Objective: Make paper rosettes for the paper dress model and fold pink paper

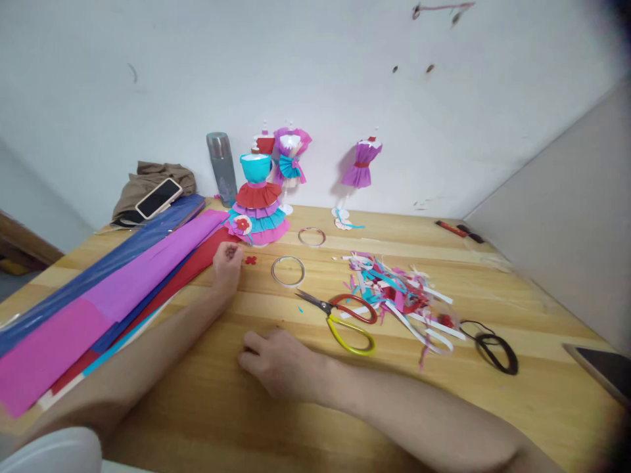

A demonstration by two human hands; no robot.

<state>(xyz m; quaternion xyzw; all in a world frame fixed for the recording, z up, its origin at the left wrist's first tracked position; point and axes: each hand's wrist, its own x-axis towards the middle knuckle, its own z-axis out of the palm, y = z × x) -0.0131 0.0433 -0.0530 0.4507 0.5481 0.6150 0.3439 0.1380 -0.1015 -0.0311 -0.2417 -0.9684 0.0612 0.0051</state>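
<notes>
My left hand [227,268] is curled closed at the front of a small dress form [258,197] dressed in tiered turquoise, red, purple and pink crepe paper. Whatever its fingers may hold is hidden. A small red paper flower [251,261] lies just right of that hand. On the dress's lower left side sits a round rosette [241,225] with a red centre. Nearer to me, my right hand [276,361] rests on the table with its fingers bent inward; I cannot see anything in them. Scissors [329,307] with one red and one yellow handle lie beyond it, blades apart.
Crepe paper sheets [103,302] cover the table's left side, with a phone [158,198] and brown cloth [158,177] behind. A flask [222,171] and more dress forms [363,164] stand along the wall. Tape rings [288,271], paper scraps [394,286] and a black cord [497,353] lie rightward.
</notes>
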